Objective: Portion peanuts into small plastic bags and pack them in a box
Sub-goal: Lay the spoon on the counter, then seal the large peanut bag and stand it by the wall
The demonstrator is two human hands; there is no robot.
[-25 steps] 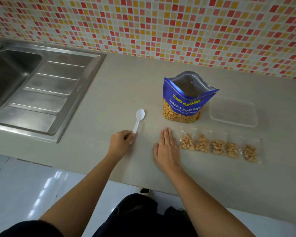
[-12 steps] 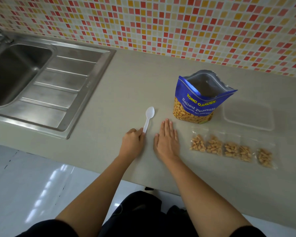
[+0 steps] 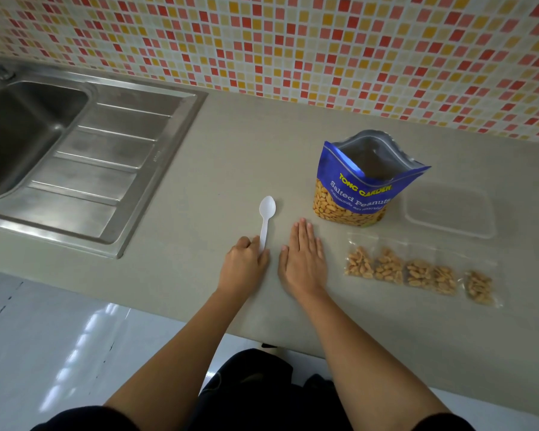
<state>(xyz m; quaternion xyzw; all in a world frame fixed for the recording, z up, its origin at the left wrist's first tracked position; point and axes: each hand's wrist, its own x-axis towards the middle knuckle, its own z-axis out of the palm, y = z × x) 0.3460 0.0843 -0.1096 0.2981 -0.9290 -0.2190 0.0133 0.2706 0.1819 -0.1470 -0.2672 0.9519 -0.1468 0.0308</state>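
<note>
**A:** Where are the hands?

**B:** Both are low on the near part of the counter (image 3: pixel 196 181). The left hand (image 3: pixel 245 265) has its fingers curled round the near end of the white spoon (image 3: pixel 266 217). The spoon lies flat on the counter with its empty bowl pointing away. The right hand (image 3: pixel 302 262) rests palm down just right of it, fingers straight, holding nothing.

**A:** And the portions?

**B:** A row of small bags of peanuts (image 3: pixel 417 273) lies to the right of the right hand. I count five heaps, though the clear plastic makes the bag edges hard to read. I cannot tell whether they are sealed.

**A:** So the scooping is finished?

**B:** Largely, I'd judge. Farther back the peanut pouch (image 3: pixel 361 188) stands upright with its mouth open, between the spoon and the box, and nobody is reaching into it.

**A:** What about the box?

**B:** The clear box (image 3: pixel 448 213) sits right of the pouch, just beyond the row. As far as I can see there is no bag in it. The packing is what's left, since every bag has yet to go in.
</note>
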